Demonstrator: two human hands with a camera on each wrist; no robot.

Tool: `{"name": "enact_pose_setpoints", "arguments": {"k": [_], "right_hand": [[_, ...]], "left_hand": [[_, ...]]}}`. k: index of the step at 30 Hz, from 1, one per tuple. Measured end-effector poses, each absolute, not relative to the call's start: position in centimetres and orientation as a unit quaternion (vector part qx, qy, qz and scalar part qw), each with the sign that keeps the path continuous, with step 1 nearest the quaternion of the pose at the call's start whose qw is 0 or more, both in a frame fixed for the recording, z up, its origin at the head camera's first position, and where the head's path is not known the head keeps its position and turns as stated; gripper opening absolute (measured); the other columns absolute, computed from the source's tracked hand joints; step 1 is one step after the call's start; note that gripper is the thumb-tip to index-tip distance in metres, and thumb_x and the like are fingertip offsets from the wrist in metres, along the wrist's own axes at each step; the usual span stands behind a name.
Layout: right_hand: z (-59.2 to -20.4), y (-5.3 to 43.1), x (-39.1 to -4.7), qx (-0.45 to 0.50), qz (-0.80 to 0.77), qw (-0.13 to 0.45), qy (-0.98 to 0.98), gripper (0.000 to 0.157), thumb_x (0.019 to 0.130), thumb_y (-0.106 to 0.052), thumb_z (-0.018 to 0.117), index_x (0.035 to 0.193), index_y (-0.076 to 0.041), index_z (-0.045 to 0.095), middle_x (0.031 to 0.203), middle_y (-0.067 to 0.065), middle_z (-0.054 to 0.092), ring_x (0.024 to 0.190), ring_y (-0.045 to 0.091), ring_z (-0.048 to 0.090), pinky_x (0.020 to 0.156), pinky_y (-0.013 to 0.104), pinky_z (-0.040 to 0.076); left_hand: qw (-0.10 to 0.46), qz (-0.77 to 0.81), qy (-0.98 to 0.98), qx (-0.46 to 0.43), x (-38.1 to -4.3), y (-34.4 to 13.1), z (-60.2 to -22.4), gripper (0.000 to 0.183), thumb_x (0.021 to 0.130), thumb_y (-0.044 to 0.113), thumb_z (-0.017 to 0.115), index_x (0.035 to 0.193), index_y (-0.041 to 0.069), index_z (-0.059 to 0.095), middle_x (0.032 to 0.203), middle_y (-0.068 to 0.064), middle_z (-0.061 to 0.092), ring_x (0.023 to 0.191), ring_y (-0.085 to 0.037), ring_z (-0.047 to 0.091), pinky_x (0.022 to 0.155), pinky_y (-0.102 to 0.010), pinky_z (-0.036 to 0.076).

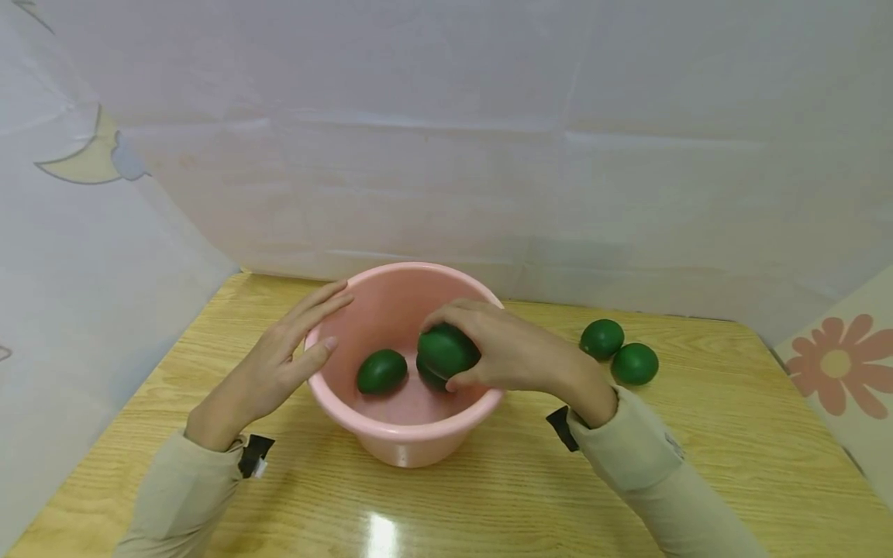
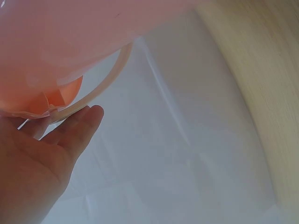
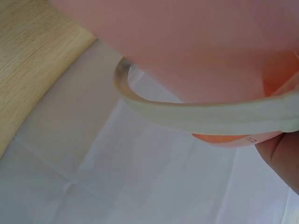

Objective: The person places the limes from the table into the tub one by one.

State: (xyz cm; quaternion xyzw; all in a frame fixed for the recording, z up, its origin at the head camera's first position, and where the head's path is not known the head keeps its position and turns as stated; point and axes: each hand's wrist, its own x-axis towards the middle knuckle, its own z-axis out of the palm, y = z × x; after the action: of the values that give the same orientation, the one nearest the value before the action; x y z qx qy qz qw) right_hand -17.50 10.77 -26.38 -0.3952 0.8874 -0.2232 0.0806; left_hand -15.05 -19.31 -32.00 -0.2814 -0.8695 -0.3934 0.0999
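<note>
With the right hand (image 1: 498,346), we grip one green oval fruit (image 1: 448,350) at the mouth of the pink plastic bucket (image 1: 412,449). Our left hand (image 1: 279,356), apart from the right, extends its fingers at the rim (image 1: 323,393). Two further fruits (image 1: 382,372) sit inside; another pair (image 1: 635,363) lies on the wooden table (image 1: 307,496).

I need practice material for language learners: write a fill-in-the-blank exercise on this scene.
The bucket is colored ____. On the table, outside the bucket, lie ____ green oval objects. The right hand holds a similar object, while the left hand holds ____ of them.

Missing words: pink; two; none.
</note>
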Motion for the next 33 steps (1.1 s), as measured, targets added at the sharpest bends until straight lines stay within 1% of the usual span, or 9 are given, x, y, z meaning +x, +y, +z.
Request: {"name": "enact_pose_setpoints", "arguments": {"k": [10,18,25,33], "right_hand": [[-26.39,10.48,-17.7,-0.401,-0.2,0.08,0.891,0.055,0.073,-0.012,0.085,0.123,-0.014,0.062,0.122,-0.001,0.062,0.115,0.015,0.056,0.102,0.035,0.046],[-26.26,10.39,-17.56,-0.394,-0.19,0.087,0.895,0.054,0.074,-0.014,0.085,0.124,-0.014,0.062,0.122,-0.001,0.063,0.116,0.015,0.057,0.104,0.035,0.046],[-26.2,10.39,-17.51,-0.391,-0.186,0.096,0.896,0.052,0.074,-0.014,0.085,0.122,-0.014,0.063,0.116,-0.004,0.065,0.11,0.012,0.06,0.1,0.033,0.048],[-26.13,10.48,-17.72,-0.4,-0.178,0.094,0.894,0.051,0.074,-0.014,0.085,0.12,-0.013,0.064,0.116,-0.003,0.066,0.11,0.014,0.061,0.1,0.033,0.048]], "left_hand": [[0.105,-0.394,-0.868,-0.283,-14.99,-19.36,-32.06,0.052,0.099,0.013,0.051,0.151,0.017,0.044,0.162,-0.004,0.03,0.15,-0.034,0.027,0.112,-0.067,0.025],[0.097,-0.396,-0.87,-0.277,-14.99,-19.44,-32.13,0.052,0.1,0.014,0.05,0.151,0.019,0.043,0.163,0.0,0.028,0.151,-0.031,0.025,0.113,-0.065,0.025],[0.099,-0.394,-0.87,-0.28,-14.95,-19.41,-32.1,0.052,0.099,0.014,0.051,0.151,0.019,0.043,0.163,-0.002,0.028,0.15,-0.032,0.026,0.113,-0.066,0.025],[0.095,-0.396,-0.869,-0.281,-15.15,-19.34,-32.18,0.052,0.1,0.015,0.05,0.152,0.019,0.042,0.163,-0.002,0.028,0.151,-0.031,0.025,0.113,-0.066,0.025]]}}
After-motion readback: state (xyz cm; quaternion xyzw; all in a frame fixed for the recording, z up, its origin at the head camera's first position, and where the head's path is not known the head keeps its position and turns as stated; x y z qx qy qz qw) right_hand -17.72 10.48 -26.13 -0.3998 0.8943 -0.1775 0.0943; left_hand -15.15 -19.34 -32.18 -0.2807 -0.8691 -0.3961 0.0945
